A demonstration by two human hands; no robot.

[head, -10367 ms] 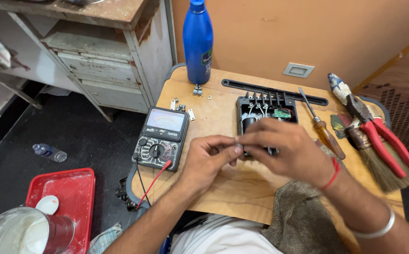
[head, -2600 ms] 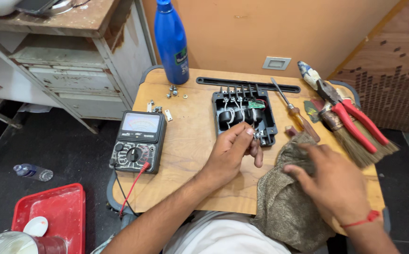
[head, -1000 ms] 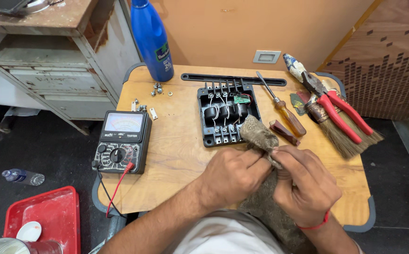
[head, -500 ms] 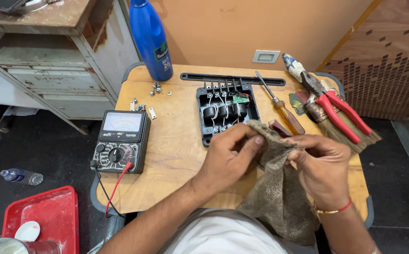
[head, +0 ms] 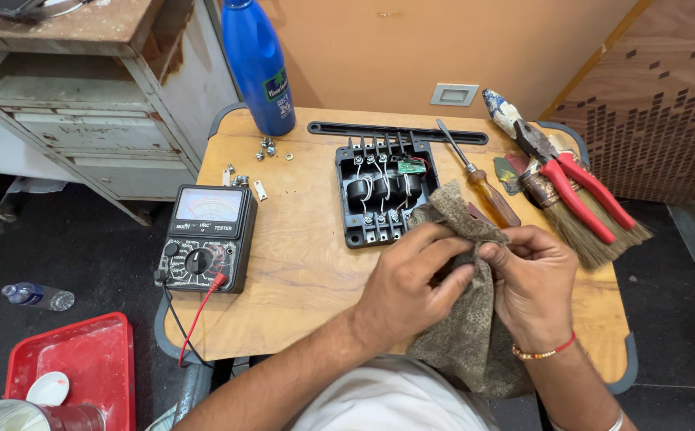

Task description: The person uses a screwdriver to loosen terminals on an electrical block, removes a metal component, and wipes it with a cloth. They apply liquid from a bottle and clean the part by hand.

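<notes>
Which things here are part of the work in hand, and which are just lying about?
In hand:
- left hand and right hand, both pinching the mottled brown cloth
- open black switch housing with red wires, just beyond the cloth

Lying about:
- black analog multimeter
- tall blue plastic bottle
- amber-handled screwdriver
- red-handled pliers
- straw brush
- loose small screws

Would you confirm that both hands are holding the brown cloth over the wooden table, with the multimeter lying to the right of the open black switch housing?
Not quite: the head view shows the multimeter lying to the left of the open black switch housing, not to its right. The rest holds: the left hand and the right hand both hold the brown cloth over the wooden table.
</notes>
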